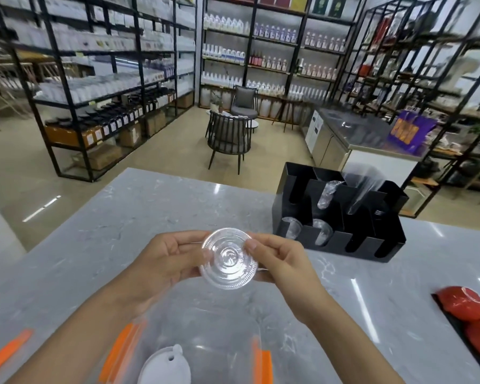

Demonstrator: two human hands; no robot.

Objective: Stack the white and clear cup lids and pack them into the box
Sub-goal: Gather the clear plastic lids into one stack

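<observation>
Hands meet over the counter, the left hand and right hand each pinching an opposite edge of the clear lids, thumbs on top and fingers beneath. Holding both rims likely lets the person line up the lids so they nest squarely; how many are in the stack I cannot tell. They hang in the air just beyond the box, a clear bin with orange clips, in which a white lid already lies. To the right stands a black organizer holding cups and wrapped stock, well apart from the hands. Red lids sit on a dark tray at the far right. Nothing blocks the short way down into the box.
</observation>
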